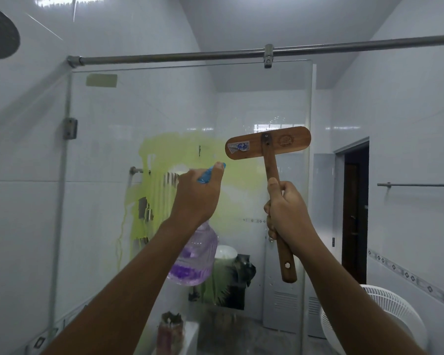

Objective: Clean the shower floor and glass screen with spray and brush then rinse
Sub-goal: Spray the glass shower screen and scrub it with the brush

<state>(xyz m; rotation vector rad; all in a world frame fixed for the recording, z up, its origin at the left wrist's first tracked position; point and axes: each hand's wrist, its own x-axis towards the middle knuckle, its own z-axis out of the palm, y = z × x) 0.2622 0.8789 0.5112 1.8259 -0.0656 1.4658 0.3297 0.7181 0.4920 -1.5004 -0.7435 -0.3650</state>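
- Up against the glass screen (98, 201), I judge I'm in the spraying step: a yellow-green cleaner film (169, 149) streaks down the pane.
- Left grip (198, 196) is wrapped round the neck of the spray bottle (195, 257), one finger on its blue trigger, nozzle towards the glass.
- Right grip (286, 208) is closed round the handle of the wooden brush (268, 146), head raised beside the film. I cannot tell whether it touches the glass.
- Next move, I reckon: press the brush head flat onto the film and scrub. The floor and the rinse remain.

purple spray bottle (194, 260), brown wooden brush (268, 146)
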